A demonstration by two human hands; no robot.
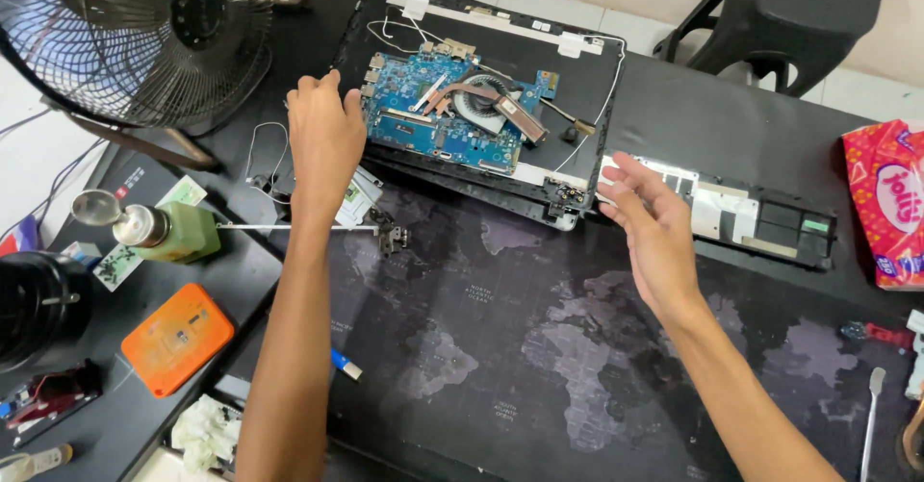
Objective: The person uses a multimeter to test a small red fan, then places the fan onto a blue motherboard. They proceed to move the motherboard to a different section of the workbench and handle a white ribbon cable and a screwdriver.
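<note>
An opened black laptop shell (577,59) lies at the far middle of the desk, with a blue circuit board (433,126), a round fan and a copper heat pipe showing inside. My left hand (322,140) rests on the shell's left edge, fingers curled beside the board; I cannot tell whether it grips the edge. My right hand (650,222) hovers with fingers apart just right of the shell's near right corner, next to a long black battery pack (760,217). It holds nothing. A metal hinge bracket (390,237) lies below my left wrist.
A dark world-map mat (520,347) covers the desk. At left stand a black fan (144,30), a green pump bottle (159,227), an orange flat box (178,338) and a black round container (38,304). A red tissue pack (890,203) and hand tools (871,415) lie right; a black stool (780,11) stands behind.
</note>
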